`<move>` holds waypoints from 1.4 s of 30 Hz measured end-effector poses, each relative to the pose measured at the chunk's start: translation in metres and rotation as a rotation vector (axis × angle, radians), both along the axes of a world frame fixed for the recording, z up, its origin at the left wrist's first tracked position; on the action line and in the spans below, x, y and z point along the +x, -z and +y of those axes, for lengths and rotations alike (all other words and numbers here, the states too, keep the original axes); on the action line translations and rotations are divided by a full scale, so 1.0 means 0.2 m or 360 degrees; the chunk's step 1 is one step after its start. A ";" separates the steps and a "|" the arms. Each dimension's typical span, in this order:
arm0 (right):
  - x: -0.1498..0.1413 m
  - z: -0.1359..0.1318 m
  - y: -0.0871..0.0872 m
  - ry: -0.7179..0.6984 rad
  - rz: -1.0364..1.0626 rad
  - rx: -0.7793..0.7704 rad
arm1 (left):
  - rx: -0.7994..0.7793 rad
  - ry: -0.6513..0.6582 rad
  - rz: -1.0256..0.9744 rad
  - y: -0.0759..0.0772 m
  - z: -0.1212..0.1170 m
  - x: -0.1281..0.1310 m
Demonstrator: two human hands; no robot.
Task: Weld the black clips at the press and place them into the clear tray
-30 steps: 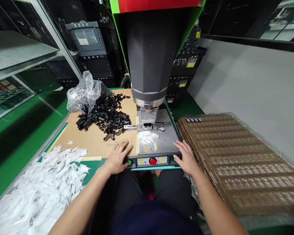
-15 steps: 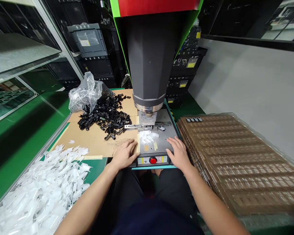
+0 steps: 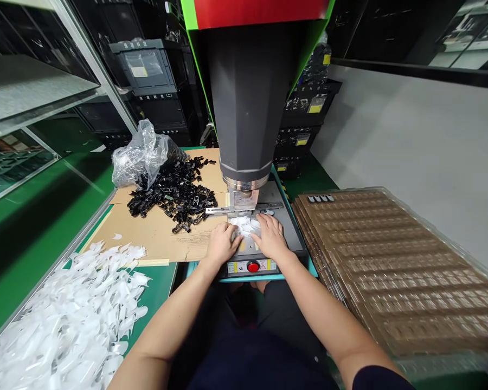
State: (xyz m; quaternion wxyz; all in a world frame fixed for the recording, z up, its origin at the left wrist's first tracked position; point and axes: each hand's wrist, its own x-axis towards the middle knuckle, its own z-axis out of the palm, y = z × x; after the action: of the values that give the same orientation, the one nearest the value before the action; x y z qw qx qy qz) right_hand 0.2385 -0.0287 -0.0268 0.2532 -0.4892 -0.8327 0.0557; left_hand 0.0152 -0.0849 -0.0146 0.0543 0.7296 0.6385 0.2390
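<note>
Small white plastic pieces (image 3: 244, 224) lie in a loose pile on the grey metal base (image 3: 293, 233) of a press (image 3: 246, 108). My left hand (image 3: 223, 242) rests at the left side of this pile, with its fingertips at the pieces. On the other side is my right hand (image 3: 271, 236), its fingers stretched forward and its thumb beside the pile. Neither hand shows a piece gripped in it. Just beyond the fingers sits a metal fixture (image 3: 219, 210) under a clear block (image 3: 246, 200). A red button (image 3: 253, 266) is on the front panel below my hands.
Left of the press, black clips (image 3: 174, 195) are heaped on cardboard (image 3: 146, 233) by a clear plastic bag (image 3: 140, 157). A large heap of white pieces (image 3: 69, 319) covers the near left. Stacked brown trays (image 3: 390, 260) stand at right, with several small parts (image 3: 320, 199) in the top one.
Both hands have moved inward and forward from the sides of the base to the white pile. The pile is now bunched more closely between them.
</note>
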 end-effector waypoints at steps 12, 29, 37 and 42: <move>0.02 -0.07 0.03 -0.0204 -0.0236 0.0006 | -0.0051 -0.0002 0.0232 0.06 -0.05 0.05; -0.07 0.16 -0.10 -0.0067 0.0364 0.0060 | 0.0244 0.0013 -0.0265 0.00 0.10 0.00; -0.24 0.40 -0.21 0.0131 0.0243 -0.0235 | 0.0031 0.0123 -0.0288 -0.16 0.48 -0.02; -0.24 0.44 -0.21 0.0188 0.0639 -0.0484 | -0.0026 0.0183 -0.0731 -0.14 0.54 -0.02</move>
State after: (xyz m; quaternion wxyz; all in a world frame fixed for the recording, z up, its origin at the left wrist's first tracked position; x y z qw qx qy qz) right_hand 0.1908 0.0584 0.0142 0.3398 -0.5485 -0.7178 0.2615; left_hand 0.0103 0.0234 0.0135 0.2175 0.6908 0.5686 0.3901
